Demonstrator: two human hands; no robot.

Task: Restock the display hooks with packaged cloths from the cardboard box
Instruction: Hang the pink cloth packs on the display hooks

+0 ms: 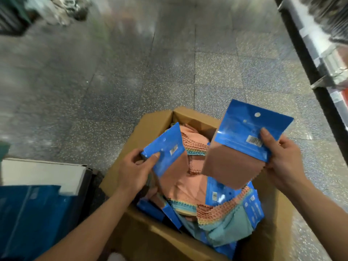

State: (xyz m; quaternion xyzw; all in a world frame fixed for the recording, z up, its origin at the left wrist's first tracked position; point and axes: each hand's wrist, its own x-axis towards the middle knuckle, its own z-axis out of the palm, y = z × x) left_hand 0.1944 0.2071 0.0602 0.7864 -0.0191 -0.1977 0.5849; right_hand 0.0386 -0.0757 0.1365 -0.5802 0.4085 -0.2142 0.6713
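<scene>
Left hand [134, 171]: fingers curled round the lower left edge of the first packaged cloth [165, 149], thumb pressed on its blue header beside the barcode; pack tilted and held low, within the mouth of the cardboard box [150, 240].

Right hand [284, 161]: thumb on the blue header near the barcode, fingers behind, pinching the second packaged cloth [243, 140]; pack raised above the right side of the box, hang hole uppermost, peach cloth below the header.

Both forearms bare, entering from the bottom edge.

Box open, flaps spread, standing on speckled grey floor tiles [131, 76], filled with a loose heap of further packs [231, 210]: zigzag-cut cloth edges in peach, yellow and teal, blue headers at various angles.

Left of the box, a white carton [41, 174] and a blue carton [28, 213].

Upper right, blurred: dark and metallic edge of a shelving unit [318, 59].
</scene>
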